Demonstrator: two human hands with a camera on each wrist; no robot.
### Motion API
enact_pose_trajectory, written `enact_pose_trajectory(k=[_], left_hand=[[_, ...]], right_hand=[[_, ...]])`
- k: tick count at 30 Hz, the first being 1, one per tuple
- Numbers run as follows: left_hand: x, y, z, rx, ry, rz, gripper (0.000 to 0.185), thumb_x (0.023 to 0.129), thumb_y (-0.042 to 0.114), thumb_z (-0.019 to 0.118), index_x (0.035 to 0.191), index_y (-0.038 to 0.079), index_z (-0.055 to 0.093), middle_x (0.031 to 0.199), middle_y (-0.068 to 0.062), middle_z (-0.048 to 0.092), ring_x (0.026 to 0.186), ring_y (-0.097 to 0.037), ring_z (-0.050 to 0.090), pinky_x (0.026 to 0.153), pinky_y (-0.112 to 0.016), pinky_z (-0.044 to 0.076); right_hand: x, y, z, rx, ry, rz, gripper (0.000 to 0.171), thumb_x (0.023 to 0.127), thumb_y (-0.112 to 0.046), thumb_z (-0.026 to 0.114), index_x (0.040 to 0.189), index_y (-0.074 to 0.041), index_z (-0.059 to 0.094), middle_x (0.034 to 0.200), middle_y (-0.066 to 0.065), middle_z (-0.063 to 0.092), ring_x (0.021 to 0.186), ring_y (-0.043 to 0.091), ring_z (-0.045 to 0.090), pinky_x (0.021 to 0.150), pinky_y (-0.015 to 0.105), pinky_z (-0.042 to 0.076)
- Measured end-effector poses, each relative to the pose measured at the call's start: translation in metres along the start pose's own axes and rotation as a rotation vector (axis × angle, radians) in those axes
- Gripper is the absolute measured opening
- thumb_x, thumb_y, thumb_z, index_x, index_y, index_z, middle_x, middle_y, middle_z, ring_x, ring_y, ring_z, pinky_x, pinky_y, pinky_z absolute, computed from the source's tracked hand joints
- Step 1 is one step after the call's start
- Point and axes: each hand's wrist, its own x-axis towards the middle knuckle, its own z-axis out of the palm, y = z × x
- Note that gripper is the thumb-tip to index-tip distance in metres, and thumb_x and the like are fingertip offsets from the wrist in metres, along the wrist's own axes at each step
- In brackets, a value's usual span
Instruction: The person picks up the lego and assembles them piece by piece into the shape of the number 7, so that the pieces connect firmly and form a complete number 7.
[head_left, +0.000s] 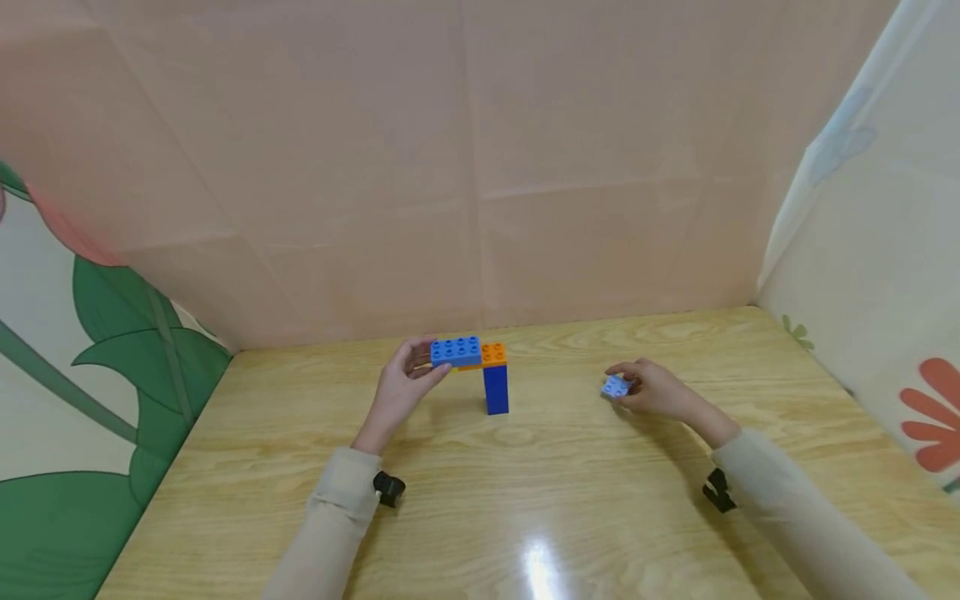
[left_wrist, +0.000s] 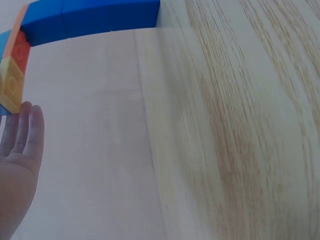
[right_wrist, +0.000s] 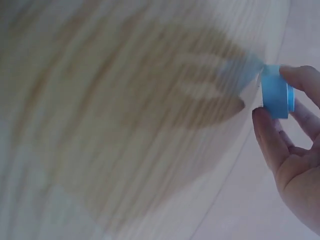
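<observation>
A column of dark blue bricks (head_left: 497, 390) stands upright on the table, capped by orange bricks (head_left: 494, 355) that jut out to the left. On that jutting part lies a long blue brick (head_left: 455, 352) with studs up. My left hand (head_left: 405, 383) holds its left end, thumb in front and fingers behind. In the left wrist view the column appears sideways, with fingers (left_wrist: 34, 132) at the end of the orange part. To the right of the column, my right hand (head_left: 651, 388) pinches a small light blue brick (right_wrist: 275, 92) between thumb and fingers, just above the table.
The wood-grain table (head_left: 555, 500) reaches back to a pinkish cloth (head_left: 480, 167). A patterned sheet with green leaves (head_left: 112, 358) hangs at the left, and a pale one with a red flower (head_left: 933, 412) at the right.
</observation>
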Motion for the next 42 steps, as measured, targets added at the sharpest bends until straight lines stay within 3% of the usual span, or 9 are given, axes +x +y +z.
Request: enact_pose_trajectory(k=[4,8,15,22,25,32,42], left_hand=[[0.0,-0.001,0.0,0.003,-0.006,0.003,0.049,0.088,0.022,0.069,0.133,0.012,0.05,0.127,-0.01,0.059,0.118,-0.023,0.057,0.103,-0.04,0.049],[-0.001,-0.001,0.0,0.009,-0.008,0.005,0.05,0.088,0.024,0.069,0.133,0.014,0.05,0.127,-0.009,0.059,0.119,-0.023,0.057,0.103,-0.04,0.049],[0.0,0.002,0.001,0.013,-0.017,-0.011,0.05,0.088,0.024,0.069,0.134,0.015,0.051,0.129,-0.01,0.058,0.121,-0.023,0.055,0.105,-0.04,0.047],[-0.011,0.027,0.004,0.03,-0.038,-0.025,0.05,0.091,0.017,0.065,0.137,0.008,0.048,0.133,-0.015,0.056,0.124,-0.027,0.054,0.105,-0.04,0.047],[-0.013,0.03,0.005,0.028,-0.038,-0.025,0.05,0.092,0.016,0.065,0.138,0.009,0.048,0.134,-0.015,0.055,0.125,-0.028,0.053,0.106,-0.041,0.046],[-0.001,0.004,0.005,-0.004,-0.027,-0.011,0.054,0.088,0.024,0.069,0.137,0.013,0.049,0.133,-0.01,0.057,0.125,-0.025,0.054,0.105,-0.041,0.047],[0.001,-0.002,0.004,-0.006,-0.006,0.042,0.053,0.088,0.02,0.069,0.136,0.01,0.05,0.129,-0.012,0.059,0.12,-0.025,0.057,0.101,-0.04,0.05]], right_hand=[[0.006,-0.01,0.0,0.036,0.033,0.025,0.047,0.086,-0.004,0.064,0.128,0.012,0.05,0.11,0.031,0.057,0.096,0.038,0.061,0.08,0.044,0.056],[0.018,-0.03,-0.002,0.145,0.101,0.035,0.041,0.091,-0.006,0.058,0.127,0.011,0.047,0.117,0.03,0.057,0.108,0.044,0.058,0.086,0.047,0.055],[0.037,-0.08,-0.002,0.226,0.211,-0.092,0.039,0.097,-0.014,0.055,0.131,0.004,0.052,0.121,0.025,0.058,0.109,0.038,0.059,0.092,0.05,0.052],[0.047,-0.118,0.008,0.321,0.258,-0.159,0.035,0.093,-0.012,0.061,0.127,-0.001,0.059,0.114,0.019,0.061,0.105,0.033,0.062,0.093,0.045,0.053],[0.052,-0.126,0.014,0.329,0.249,-0.182,0.033,0.093,-0.012,0.062,0.125,-0.003,0.061,0.115,0.018,0.062,0.106,0.031,0.062,0.094,0.042,0.053],[0.058,-0.139,0.025,0.345,0.221,-0.253,0.034,0.091,-0.009,0.064,0.124,0.0,0.061,0.12,0.02,0.061,0.11,0.034,0.061,0.096,0.045,0.052],[0.064,-0.146,0.028,0.321,0.222,-0.308,0.033,0.089,-0.005,0.066,0.121,0.001,0.063,0.121,0.02,0.063,0.107,0.033,0.063,0.091,0.042,0.055]])
